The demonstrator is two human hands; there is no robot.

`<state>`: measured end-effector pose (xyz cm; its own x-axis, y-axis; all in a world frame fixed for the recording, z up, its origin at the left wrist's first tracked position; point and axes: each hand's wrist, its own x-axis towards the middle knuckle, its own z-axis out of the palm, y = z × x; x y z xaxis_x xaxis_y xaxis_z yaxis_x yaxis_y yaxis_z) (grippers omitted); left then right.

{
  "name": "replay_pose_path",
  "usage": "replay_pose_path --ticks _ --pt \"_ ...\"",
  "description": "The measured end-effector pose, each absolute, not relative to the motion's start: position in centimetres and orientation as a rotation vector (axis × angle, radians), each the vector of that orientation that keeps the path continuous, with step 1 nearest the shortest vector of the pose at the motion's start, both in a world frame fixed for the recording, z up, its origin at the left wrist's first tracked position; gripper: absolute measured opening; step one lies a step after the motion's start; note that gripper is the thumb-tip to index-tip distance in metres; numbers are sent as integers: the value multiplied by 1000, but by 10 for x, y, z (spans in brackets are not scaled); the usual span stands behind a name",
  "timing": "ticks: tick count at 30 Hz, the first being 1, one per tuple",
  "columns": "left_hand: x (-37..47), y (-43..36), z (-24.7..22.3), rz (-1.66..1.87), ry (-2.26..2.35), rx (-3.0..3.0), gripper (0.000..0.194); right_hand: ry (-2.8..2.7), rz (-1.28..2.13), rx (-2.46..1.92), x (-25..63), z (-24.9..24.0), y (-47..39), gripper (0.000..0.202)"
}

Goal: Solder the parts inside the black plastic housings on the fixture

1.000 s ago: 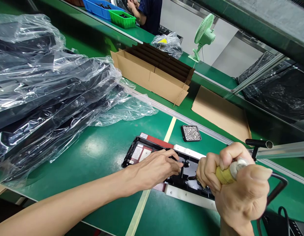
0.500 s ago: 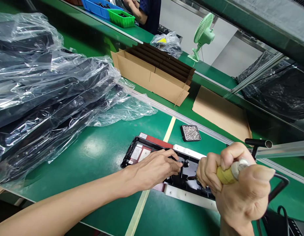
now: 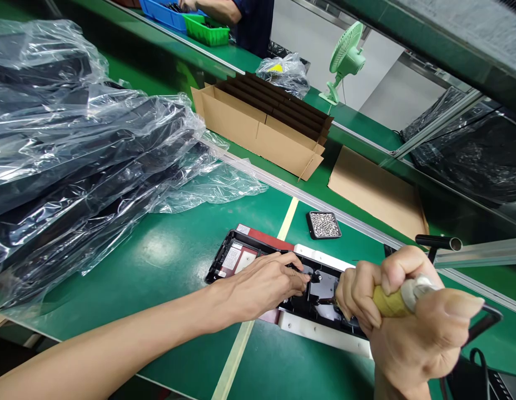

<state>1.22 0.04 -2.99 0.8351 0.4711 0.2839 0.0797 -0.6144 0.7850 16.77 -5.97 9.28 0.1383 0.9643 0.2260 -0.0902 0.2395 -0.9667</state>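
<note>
Steady tool over black case, gripped in right hand. Brace inside case with left hand, fingers bunched; cannot tell on what.

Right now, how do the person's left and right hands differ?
Pose: the left hand reaches palm-down into the black housing, while the right hand is curled around a yellow-wrapped tool. Look: the right hand appears larger in the picture than the left hand. Both are bare.
</note>
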Motion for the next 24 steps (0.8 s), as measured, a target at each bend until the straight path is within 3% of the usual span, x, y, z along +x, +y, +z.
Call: replay_pose_path --ticks 9,24 --pt "11 -1 -33 619 436 2109 18 -1072 985 -1001 178 100 -61 45" --pt "10 -2 -24 597 456 2187 24 -1080 979 -935 194 101 -70 42"
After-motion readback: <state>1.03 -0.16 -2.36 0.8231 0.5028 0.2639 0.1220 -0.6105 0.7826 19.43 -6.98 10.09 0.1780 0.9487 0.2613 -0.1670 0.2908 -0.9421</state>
